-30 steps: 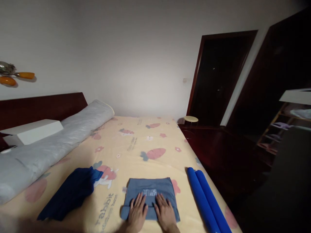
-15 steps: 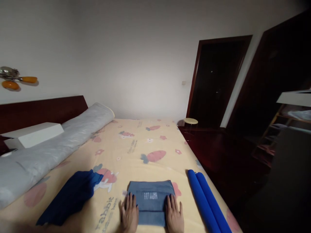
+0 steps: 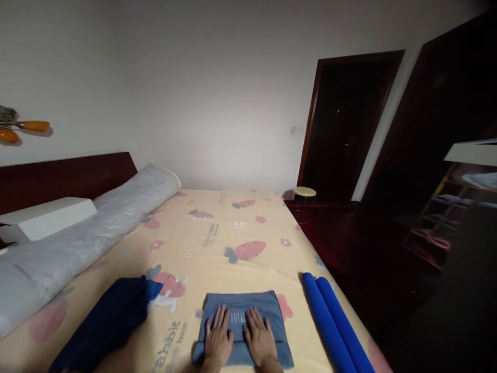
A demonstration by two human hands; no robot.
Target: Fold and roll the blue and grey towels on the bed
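Note:
A folded grey-blue garment (image 3: 256, 299) with white lettering lies flat on the bed in front of me. My left hand (image 3: 219, 335) rests palm down on its left half, fingers stretched out. On the right half lies my right hand (image 3: 259, 334), also flat with fingers extended. Between the two hands part of the lettering shows; the rest is covered. Neither hand grips the cloth. The garment's lower edge has a folded band, partly hidden by my wrists.
A dark blue cloth (image 3: 106, 321) lies crumpled to the left. Two bright blue rolls (image 3: 330, 316) lie along the bed's right edge. A long grey roll (image 3: 116, 212) and a white box (image 3: 58, 217) are by the headboard (image 3: 77, 173). A stool (image 3: 305, 191) stands beyond the bed.
Both hands have moved inward from the garment's side edges onto its middle. The garment's lower part now spreads wider at both sides. The view has shifted slightly.

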